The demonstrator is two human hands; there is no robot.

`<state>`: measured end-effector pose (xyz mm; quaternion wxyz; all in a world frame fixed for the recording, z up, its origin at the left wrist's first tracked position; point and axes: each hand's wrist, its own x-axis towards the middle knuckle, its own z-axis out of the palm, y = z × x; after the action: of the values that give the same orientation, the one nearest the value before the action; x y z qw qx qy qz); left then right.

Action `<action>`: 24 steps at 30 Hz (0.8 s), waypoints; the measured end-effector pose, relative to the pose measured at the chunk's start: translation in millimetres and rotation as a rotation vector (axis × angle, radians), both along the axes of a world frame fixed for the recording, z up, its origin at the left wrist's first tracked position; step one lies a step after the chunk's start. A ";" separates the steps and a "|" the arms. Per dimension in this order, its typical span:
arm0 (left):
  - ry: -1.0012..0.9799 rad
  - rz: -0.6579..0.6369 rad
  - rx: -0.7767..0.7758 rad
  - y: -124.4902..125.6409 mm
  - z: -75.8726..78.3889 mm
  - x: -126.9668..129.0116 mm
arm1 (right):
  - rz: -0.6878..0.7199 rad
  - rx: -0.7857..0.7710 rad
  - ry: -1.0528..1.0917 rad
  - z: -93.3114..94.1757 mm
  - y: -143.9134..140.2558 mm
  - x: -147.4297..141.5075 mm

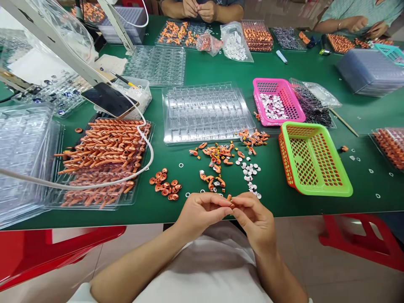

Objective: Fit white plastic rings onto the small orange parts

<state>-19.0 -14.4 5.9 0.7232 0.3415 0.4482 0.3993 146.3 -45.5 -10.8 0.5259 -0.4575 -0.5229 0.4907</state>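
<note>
My left hand (205, 210) and my right hand (255, 219) meet at the table's front edge. Their fingertips pinch a small orange earbud shell (229, 198) between them; most of it is hidden by the fingers. Just beyond lie several orange earbud pieces (221, 152) with yellow and silvery bits. Round white pieces (251, 170) are scattered to the right of these. Left of my hands sits a loose group of copper-coloured cup-shaped caps (166, 185). Orange stem-shaped shells (107, 147) fill a clear tray further left.
A clear moulded tray (205, 113) lies mid-table. To the right stand a green basket (342, 185) nested in an orange one and a pink basket (299, 111) with white pieces. A white cable (148, 160) loops over the left tray. Two people work across the table.
</note>
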 end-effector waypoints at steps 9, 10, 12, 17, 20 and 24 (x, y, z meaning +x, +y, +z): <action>0.152 -0.073 0.349 -4.0 1.8 -3.5 | 0.044 0.009 0.010 -5.7 -5.4 7.2; 0.162 -0.078 0.347 -4.2 1.8 -3.3 | 0.030 0.023 0.002 -5.5 -5.6 7.3; 0.172 -0.086 0.341 -4.5 2.2 -3.0 | -0.003 0.055 -0.019 -4.9 -5.6 6.7; 0.188 -0.120 0.337 -5.3 4.1 -3.5 | -0.057 0.086 -0.068 -3.3 -5.2 4.3; 0.202 -0.123 0.335 -6.3 3.8 -3.5 | -0.068 0.099 -0.080 -2.5 -5.2 3.7; 0.220 -0.092 0.334 -7.5 0.9 -2.4 | -0.072 0.090 -0.100 -2.3 -5.5 2.6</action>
<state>-21.5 -21.9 6.8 0.6208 0.5184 0.4358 0.3948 149.0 -51.0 -13.1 0.5364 -0.4758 -0.5532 0.4242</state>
